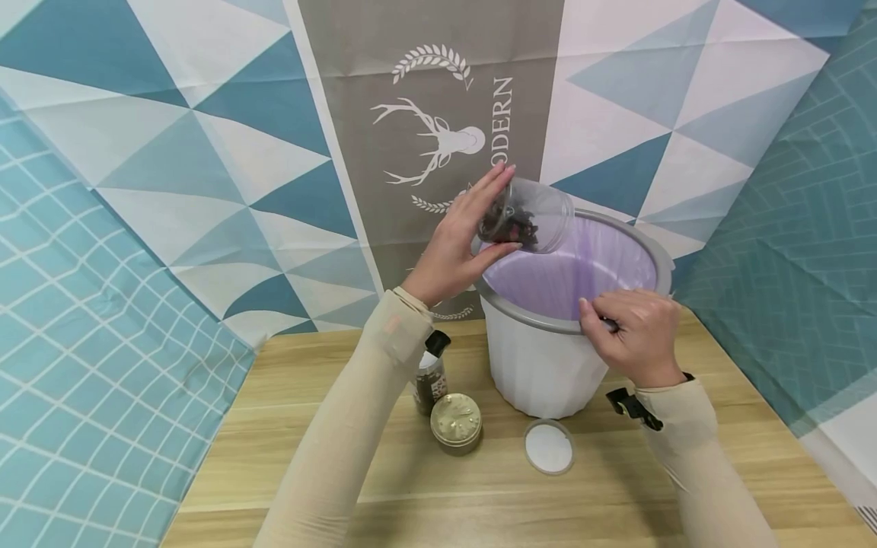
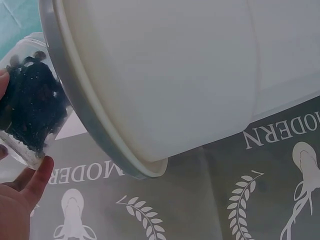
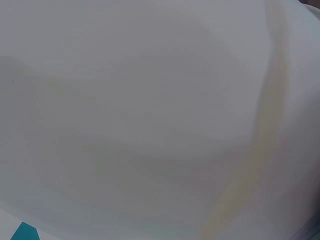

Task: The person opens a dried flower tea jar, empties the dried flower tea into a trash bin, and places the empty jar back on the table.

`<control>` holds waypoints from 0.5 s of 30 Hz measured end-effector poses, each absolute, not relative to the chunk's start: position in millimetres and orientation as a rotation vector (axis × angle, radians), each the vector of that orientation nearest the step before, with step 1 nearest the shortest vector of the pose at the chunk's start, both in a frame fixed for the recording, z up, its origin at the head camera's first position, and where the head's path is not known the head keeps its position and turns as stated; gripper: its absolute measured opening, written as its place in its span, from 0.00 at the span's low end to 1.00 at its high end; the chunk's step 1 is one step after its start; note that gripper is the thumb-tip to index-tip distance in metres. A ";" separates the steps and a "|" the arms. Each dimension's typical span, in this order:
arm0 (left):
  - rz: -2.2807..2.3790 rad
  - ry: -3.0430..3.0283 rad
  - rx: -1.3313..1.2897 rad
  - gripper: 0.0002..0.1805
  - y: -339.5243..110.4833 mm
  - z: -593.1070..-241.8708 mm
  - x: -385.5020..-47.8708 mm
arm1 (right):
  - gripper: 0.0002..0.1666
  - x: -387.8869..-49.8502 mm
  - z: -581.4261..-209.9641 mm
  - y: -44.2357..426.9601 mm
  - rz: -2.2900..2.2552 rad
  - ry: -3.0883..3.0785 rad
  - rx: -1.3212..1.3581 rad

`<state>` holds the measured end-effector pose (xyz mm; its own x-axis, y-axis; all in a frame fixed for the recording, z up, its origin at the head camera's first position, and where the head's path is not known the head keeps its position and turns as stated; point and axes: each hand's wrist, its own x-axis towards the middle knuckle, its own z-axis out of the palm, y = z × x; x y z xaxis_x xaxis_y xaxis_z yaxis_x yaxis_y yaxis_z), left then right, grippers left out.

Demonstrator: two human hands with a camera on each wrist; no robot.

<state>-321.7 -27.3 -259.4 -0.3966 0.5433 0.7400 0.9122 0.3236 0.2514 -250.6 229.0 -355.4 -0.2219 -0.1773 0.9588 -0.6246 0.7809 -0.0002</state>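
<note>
A clear plastic jar [image 1: 541,217] with dark, clumpy contents [image 1: 510,226] lies tilted on its side above the left part of a bin's rim. My left hand [image 1: 452,247] grips this jar, thumb below and fingers above. In the left wrist view the contents [image 2: 35,100] are packed against the jar's wall. The white bin [image 1: 541,365] has a grey rim and a purple liner [image 1: 548,285]. At the front right of the rim my right hand [image 1: 633,331] is curled round a small dark object [image 1: 609,325], mostly hidden in the fist.
Left of the bin stand a bottle with dark grains [image 1: 430,384] and a round gold-lidded tin [image 1: 457,422]. A round white lid [image 1: 549,447] lies on the wooden table [image 1: 521,510] before the bin. Patterned cloth [image 1: 438,99] hangs close behind.
</note>
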 end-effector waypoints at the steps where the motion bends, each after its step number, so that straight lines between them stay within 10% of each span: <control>1: -0.895 -2.058 -1.280 0.47 -27.5 -259.0 -321.5 | 0.32 -250.7 -354.9 228.9 0.465 -1.778 0.624; 15: -0.850 -2.087 -1.278 0.47 -31.3 -258.0 -320.9 | 0.32 -250.4 -354.2 228.2 0.462 -1.779 0.634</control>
